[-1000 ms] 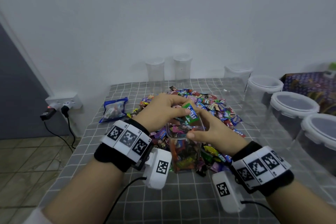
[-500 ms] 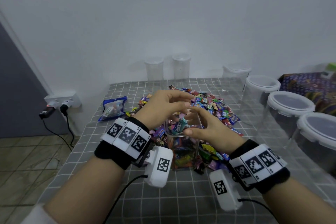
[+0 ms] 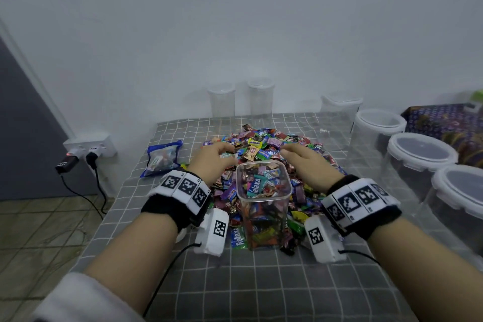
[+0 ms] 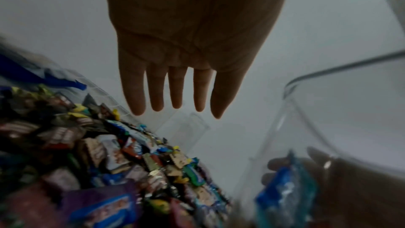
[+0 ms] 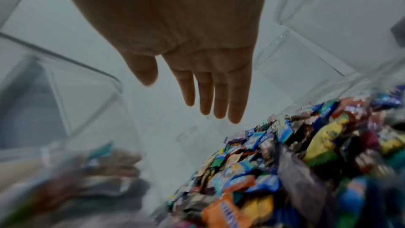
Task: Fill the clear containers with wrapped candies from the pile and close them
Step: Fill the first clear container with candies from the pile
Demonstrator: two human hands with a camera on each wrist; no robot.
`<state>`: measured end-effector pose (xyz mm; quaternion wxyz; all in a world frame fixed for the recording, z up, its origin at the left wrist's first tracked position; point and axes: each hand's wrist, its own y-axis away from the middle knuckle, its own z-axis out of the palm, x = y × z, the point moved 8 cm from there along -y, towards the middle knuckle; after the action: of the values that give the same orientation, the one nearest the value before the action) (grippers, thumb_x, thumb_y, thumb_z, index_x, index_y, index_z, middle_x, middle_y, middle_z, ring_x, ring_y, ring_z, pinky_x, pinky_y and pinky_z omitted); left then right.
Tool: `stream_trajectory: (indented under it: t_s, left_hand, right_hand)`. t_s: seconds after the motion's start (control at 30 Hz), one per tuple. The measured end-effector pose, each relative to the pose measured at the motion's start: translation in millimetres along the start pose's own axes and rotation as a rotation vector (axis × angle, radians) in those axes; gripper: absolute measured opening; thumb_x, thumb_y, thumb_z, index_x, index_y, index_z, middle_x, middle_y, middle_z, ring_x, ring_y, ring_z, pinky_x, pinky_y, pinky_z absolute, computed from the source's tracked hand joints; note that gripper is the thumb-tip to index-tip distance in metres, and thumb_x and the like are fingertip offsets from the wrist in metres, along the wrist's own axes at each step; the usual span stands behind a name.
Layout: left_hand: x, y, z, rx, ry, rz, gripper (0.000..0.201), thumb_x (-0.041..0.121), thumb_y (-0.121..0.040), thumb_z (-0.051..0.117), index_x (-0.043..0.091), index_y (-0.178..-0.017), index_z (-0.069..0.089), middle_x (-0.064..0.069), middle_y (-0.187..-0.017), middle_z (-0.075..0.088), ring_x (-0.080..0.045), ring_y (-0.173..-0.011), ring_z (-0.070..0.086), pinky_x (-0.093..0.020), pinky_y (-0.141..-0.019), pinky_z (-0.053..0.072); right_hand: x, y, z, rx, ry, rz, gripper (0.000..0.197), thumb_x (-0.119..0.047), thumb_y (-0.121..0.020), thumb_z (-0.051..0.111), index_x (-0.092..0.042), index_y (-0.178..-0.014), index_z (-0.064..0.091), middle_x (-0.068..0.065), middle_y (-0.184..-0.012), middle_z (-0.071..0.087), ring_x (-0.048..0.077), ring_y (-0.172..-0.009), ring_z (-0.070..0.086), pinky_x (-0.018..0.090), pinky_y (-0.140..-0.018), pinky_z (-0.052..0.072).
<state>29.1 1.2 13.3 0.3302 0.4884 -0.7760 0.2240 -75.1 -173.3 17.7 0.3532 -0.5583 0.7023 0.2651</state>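
- The left hand point(image 3: 213, 158) reaches over the near left part of the candy pile point(image 3: 261, 146), fingers point(image 4: 176, 89) straight and spread, holding nothing; the wrist view shows air between the fingertips and the wrappers below.
- The right hand point(image 3: 304, 161) mirrors it on the right side of the pile, fingers point(image 5: 219, 96) extended and close together, thumb apart, palm empty.
- Between the two wrists stands the open square container point(image 3: 264, 204), upright, lidless, packed with candies almost to its rim; a teal wrapper lies on top. Neither hand touches it.
- The container's base sits at the near edge of the pile, with wrappers crowding its left, right and far sides; the checked tablecloth point(image 3: 261, 287) in front of it lies bare up to the near edge.
- Beyond the pile, two tall clear jars point(image 3: 240, 102) stand at the table's far edge against the wall.
- Along the right edge runs a row of lidded round tubs point(image 3: 420, 154), close to the right forearm; whether they hold anything is hard to tell through the clear walls.
- A blue packet point(image 3: 163, 158) lies left of the pile, apart from it, near the left table edge.
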Motion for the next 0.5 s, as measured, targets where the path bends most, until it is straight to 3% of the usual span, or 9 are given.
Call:
stream_trajectory:
  t_s: [0.1, 0.17, 0.27, 0.33, 0.4, 0.5]
  left_hand:
    - [-16, -9, 20, -0.167, -0.318, -0.065, 0.06, 0.038, -0.084, 0.068, 0.024, -0.137, 0.046, -0.004, -0.141, 0.047, -0.024, -0.12, 0.052, -0.034, -0.096, 0.043]
    - [-28, -10, 37, -0.308, -0.505, -0.085, 0.076, 0.047, -0.081, 0.067, 0.025, -0.145, 0.033, -0.008, -0.146, 0.039, -0.028, -0.125, 0.046, -0.042, -0.101, 0.042]
    - [-46, -13, 52, -0.433, -0.706, -0.114, 0.079, 0.04, -0.089, 0.059, 0.02, -0.151, 0.013, -0.014, -0.154, 0.022, -0.032, -0.137, 0.029, -0.046, -0.108, 0.035]
    - [-53, -13, 61, -0.506, -0.769, -0.119, 0.082, 0.042, -0.091, 0.056, 0.024, -0.151, 0.004, -0.018, -0.156, 0.012, -0.036, -0.138, 0.028, -0.046, -0.105, 0.038]
    - [-51, -10, 66, -0.514, -0.771, -0.099, 0.081, 0.04, -0.091, 0.058, 0.024, -0.151, 0.006, -0.021, -0.155, 0.013, -0.038, -0.13, 0.041, -0.041, -0.099, 0.043]
    - [-44, -12, 71, -0.471, -0.67, -0.052, 0.066, 0.029, -0.088, 0.064, 0.012, -0.145, 0.034, -0.016, -0.143, 0.042, -0.032, -0.127, 0.046, -0.04, -0.104, 0.04]
  right_hand:
    - [12, -22, 8, -0.1, 0.296, 0.037, 0.058, -0.042, -0.094, 0.049, -0.017, -0.144, 0.033, 0.007, -0.148, 0.038, 0.024, -0.131, 0.04, 0.035, -0.105, 0.034]
    - [23, -32, 21, -0.219, 0.452, 0.049, 0.072, -0.05, -0.088, 0.055, -0.02, -0.147, 0.026, 0.009, -0.149, 0.033, 0.026, -0.132, 0.038, 0.038, -0.106, 0.035]
    - [39, -43, 41, -0.362, 0.611, 0.078, 0.078, -0.049, -0.085, 0.06, -0.023, -0.148, 0.021, 0.013, -0.149, 0.03, 0.031, -0.131, 0.038, 0.043, -0.105, 0.037]
    - [45, -49, 51, -0.411, 0.651, 0.102, 0.077, -0.045, -0.083, 0.063, -0.023, -0.146, 0.024, 0.013, -0.143, 0.037, 0.033, -0.126, 0.044, 0.044, -0.102, 0.041]
    - [57, -61, 62, -0.425, 0.727, 0.123, 0.073, -0.045, -0.082, 0.062, -0.022, -0.144, 0.03, 0.011, -0.135, 0.047, 0.031, -0.119, 0.051, 0.045, -0.097, 0.046]
    - [67, -78, 77, -0.472, 0.788, 0.066, 0.044, -0.034, -0.091, 0.056, -0.021, -0.132, 0.048, 0.008, -0.125, 0.058, 0.03, -0.114, 0.057, 0.044, -0.093, 0.049]
